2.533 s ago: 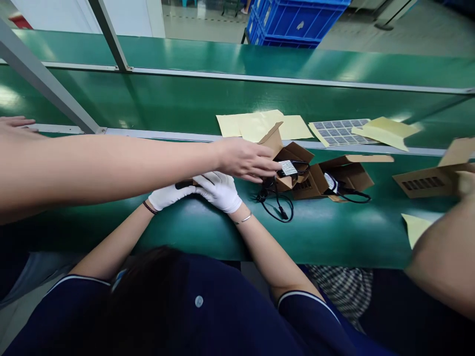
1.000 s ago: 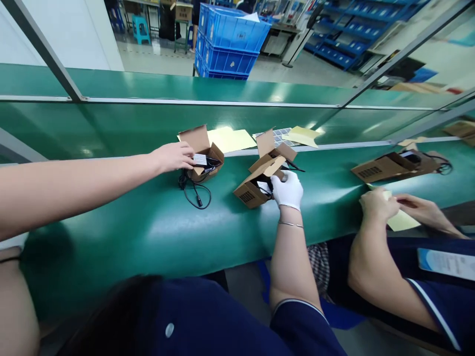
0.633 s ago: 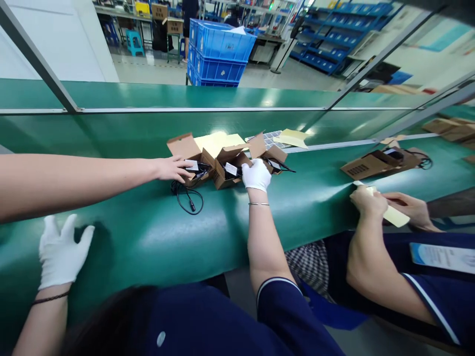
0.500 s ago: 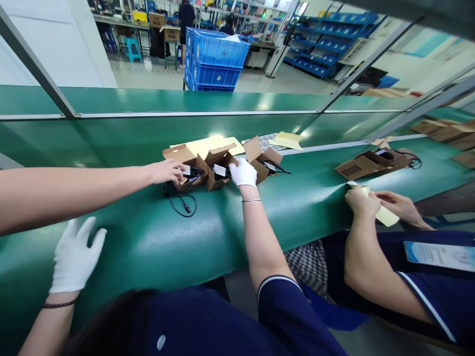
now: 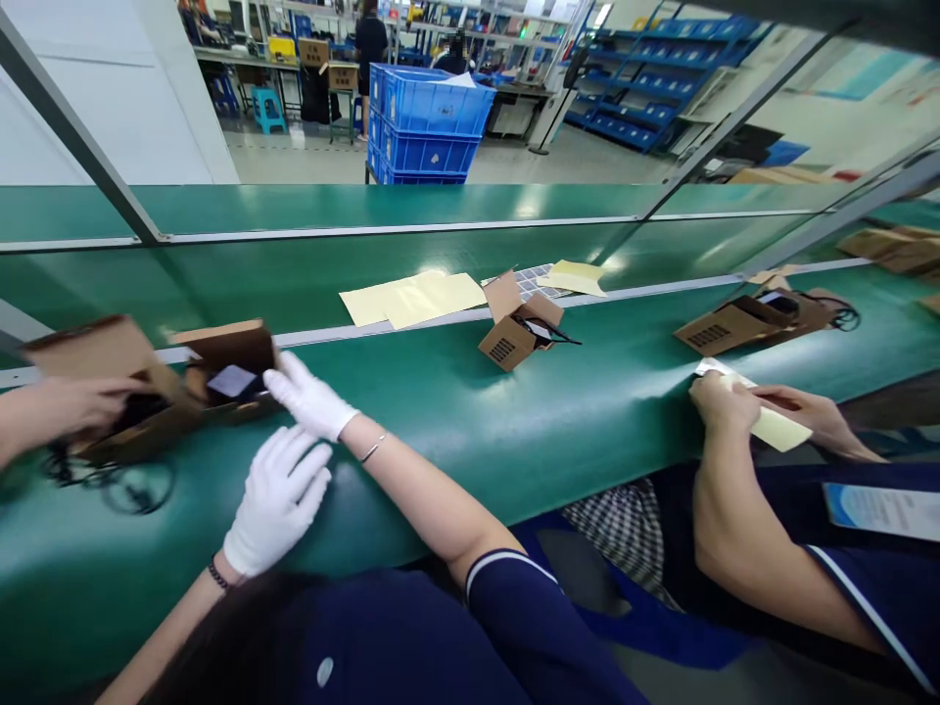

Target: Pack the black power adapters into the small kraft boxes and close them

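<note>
My right hand (image 5: 312,397), in a white glove, reaches left with its fingers stretched out. Its fingertips meet the right side of an open cardboard box (image 5: 246,397), which holds a dark item with a white label. Below it my left hand (image 5: 279,494), also gloved, hovers over the green work surface with fingers extended and nothing in them. Beside that box, on its left, is a second open cardboard box (image 5: 165,421), blurred by motion. A co-worker's bare hand (image 5: 80,406) reaches into this one. A black cable (image 5: 136,490) trails out in front.
Another open cardboard box (image 5: 506,343) with a black cable stands mid-bench near yellow sheets (image 5: 415,297). At right, a co-worker's hands (image 5: 756,401) hold a yellow strip by more boxes (image 5: 712,328). Metal frame bars (image 5: 110,176) slant past the bench; blue crates (image 5: 433,108) stand behind.
Two boxes have slid left along the bench, with the co-worker's hand and my right hand on them. My left hand has moved right, close to my right hand.
</note>
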### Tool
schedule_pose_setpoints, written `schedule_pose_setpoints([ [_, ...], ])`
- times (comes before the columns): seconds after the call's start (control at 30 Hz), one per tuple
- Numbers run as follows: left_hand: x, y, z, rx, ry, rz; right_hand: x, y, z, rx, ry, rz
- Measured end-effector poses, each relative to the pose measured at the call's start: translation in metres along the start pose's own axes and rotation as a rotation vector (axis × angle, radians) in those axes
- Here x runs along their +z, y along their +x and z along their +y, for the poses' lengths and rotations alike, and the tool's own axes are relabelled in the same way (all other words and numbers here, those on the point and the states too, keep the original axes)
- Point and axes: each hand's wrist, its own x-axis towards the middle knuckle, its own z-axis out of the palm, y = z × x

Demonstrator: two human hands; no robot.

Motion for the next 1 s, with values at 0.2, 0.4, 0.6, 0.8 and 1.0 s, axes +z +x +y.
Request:
schedule_pose_setpoints([
  [0.2, -0.025, -0.01, -0.062, -0.255, 0.217, 0.0, 0.012, 0.007, -0.022, -0.117, -0.141, -0.148],
  [0.4, -0.049, -0.037, -0.089, -0.535, 0.229, 0.095, -0.166, -0.033, -0.005, 0.001, -0.784, 0.626],
  [0.6, -0.038, -0.032, -0.073, -0.524, 0.139, 0.025, -0.288, -0.108, 0.051, 0.705, -1.038, 0.808],
  [0.8, -0.012, -0.002, -0.045, -0.256, 0.037, -0.092, -0.219, -0.108, 0.044, 0.547, -1.275, 0.637],
  [1.0, -0.009, 0.021, -0.017, -0.133, -0.038, -0.148, -0.11, -0.116, -0.004, 0.196, -1.233, 0.373],
])
